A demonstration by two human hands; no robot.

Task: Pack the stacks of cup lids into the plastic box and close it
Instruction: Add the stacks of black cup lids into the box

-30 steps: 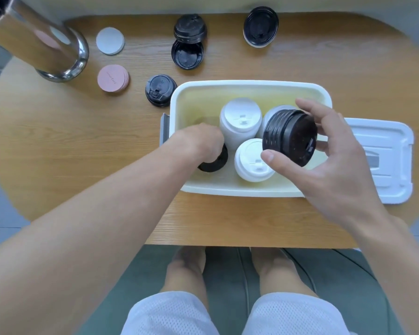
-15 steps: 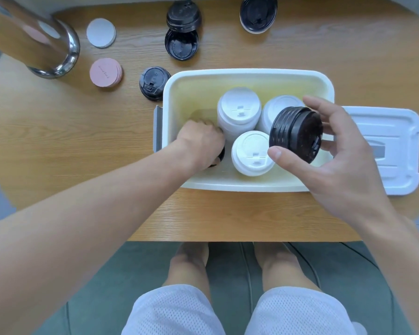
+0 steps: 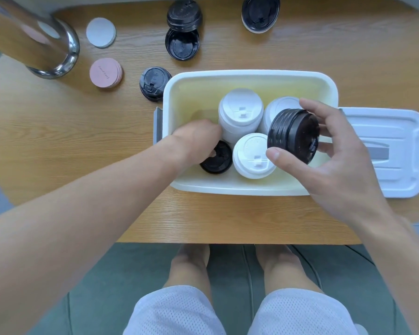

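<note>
Over the plastic box (image 3: pixel 249 77), right hand (image 3: pixel 334 163) gripping black lid stack (image 3: pixel 292 135); left hand (image 3: pixel 196 139) grip unclear.

Non-task items: a wooden bench (image 3: pixel 228 218) is carrying a shiny metal cylinder (image 3: pixel 34 42) leaning at far left; a white round coaster (image 3: pixel 101 32) is lying beside it, with a stack of pink coasters (image 3: pixel 105 72) sitting nearer; below the bench edge, grey-green flooring (image 3: pixel 121 274) is showing, with white mesh shorts (image 3: pixel 240 313) at the bottom

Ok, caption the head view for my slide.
Right hand holds black lid stack over plastic box.
</note>
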